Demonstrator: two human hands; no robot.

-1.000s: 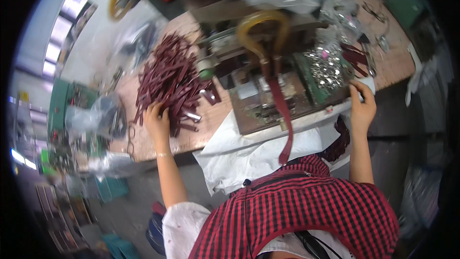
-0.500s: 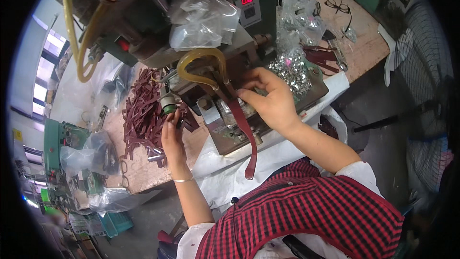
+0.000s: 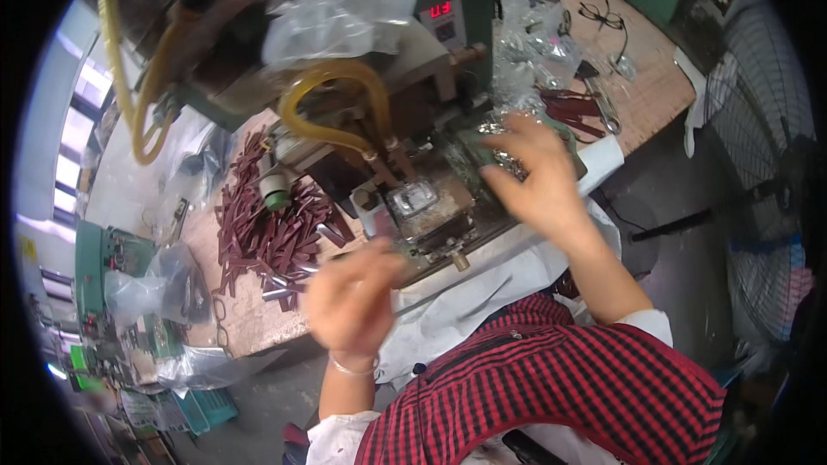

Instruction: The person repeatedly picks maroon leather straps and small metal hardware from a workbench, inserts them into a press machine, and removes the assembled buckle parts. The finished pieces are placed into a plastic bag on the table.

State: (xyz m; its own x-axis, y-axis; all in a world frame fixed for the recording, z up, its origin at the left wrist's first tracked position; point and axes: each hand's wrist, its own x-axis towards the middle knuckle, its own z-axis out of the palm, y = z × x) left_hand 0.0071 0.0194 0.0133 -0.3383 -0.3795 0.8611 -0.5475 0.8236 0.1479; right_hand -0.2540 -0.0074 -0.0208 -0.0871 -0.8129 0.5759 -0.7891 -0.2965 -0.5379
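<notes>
My left hand [image 3: 349, 303] hovers, blurred by motion, over the front edge of the bench, just below the press's metal die block [image 3: 424, 209]. Its fingers look curled, and I cannot tell whether anything is in them. My right hand [image 3: 536, 179] is raised with fingers spread, holding nothing, over a green tray of small shiny metal parts [image 3: 500, 131] to the right of the die. A heap of dark red straps [image 3: 263, 237] lies on the wooden bench to the left of my left hand.
The green press [image 3: 448, 0] with a yellow hose [image 3: 332, 108] and red displays rises behind the die. A white cloth [image 3: 491, 271] drapes the bench edge. More red straps [image 3: 573, 109] and clear plastic bags [image 3: 534, 43] lie to the right. A fan [image 3: 767, 232] stands at far right.
The dark red strap hanging from the die is gone from there. My left hand pulled back from the machine toward me. My right hand lifted off the die and swung right over the parts tray.
</notes>
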